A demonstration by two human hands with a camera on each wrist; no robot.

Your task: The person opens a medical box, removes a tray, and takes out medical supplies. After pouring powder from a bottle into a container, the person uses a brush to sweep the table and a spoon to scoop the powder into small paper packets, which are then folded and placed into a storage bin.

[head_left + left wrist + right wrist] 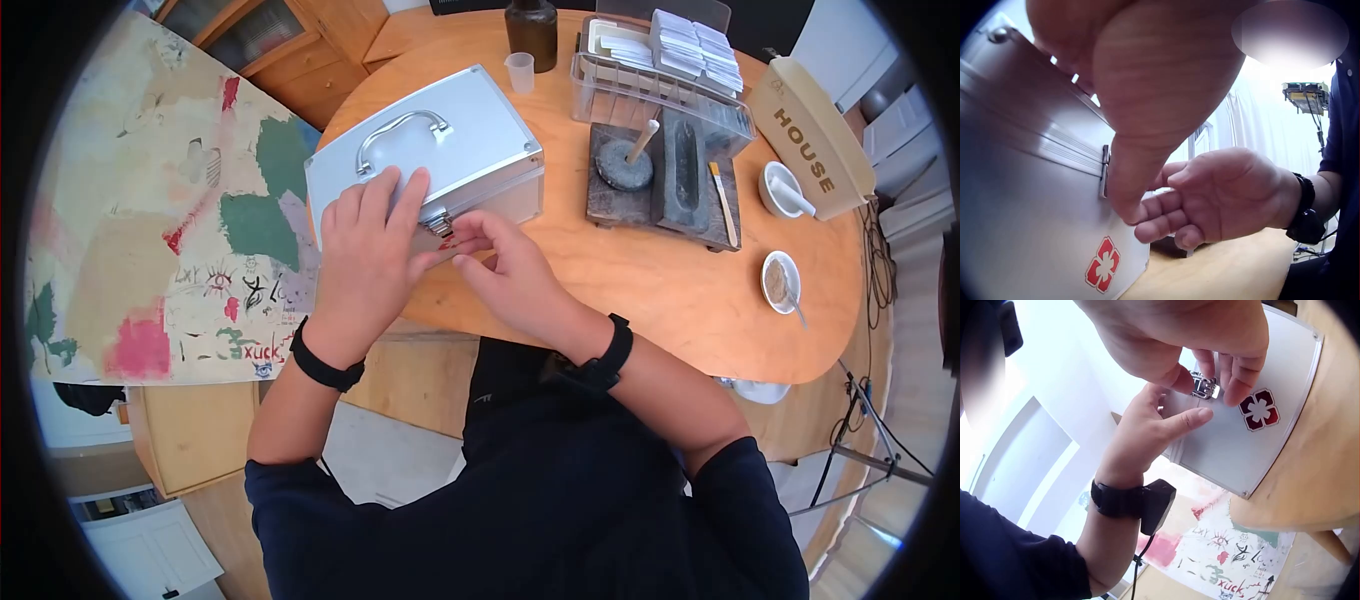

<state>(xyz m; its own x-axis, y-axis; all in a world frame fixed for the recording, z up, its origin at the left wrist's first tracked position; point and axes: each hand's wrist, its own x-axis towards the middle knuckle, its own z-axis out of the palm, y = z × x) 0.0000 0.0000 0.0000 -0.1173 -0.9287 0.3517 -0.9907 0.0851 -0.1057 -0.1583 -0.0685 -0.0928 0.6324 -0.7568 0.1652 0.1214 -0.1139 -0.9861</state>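
Note:
A silver metal case [460,120] with a carrying handle [400,135] on its lid stands on the wooden table. My left hand [368,235] rests on the lid's front edge, fingers extended over the top and thumb down along the front. At the front latch [1205,385], my right hand [512,270] has its thumb and curled index finger close around the metal; its other fingers bend beside it. Below the latch, a red emblem with a white cross [1260,410] marks the case's front. The lid sits down on the case body.
Right of the case are a dark stone grinding set [665,180], a brush [724,205], a white mortar [780,190] and a bowl of powder [780,280]. Behind stand a brown bottle [532,38], a small plastic cup [520,72] and a clear box [660,95] with white packets.

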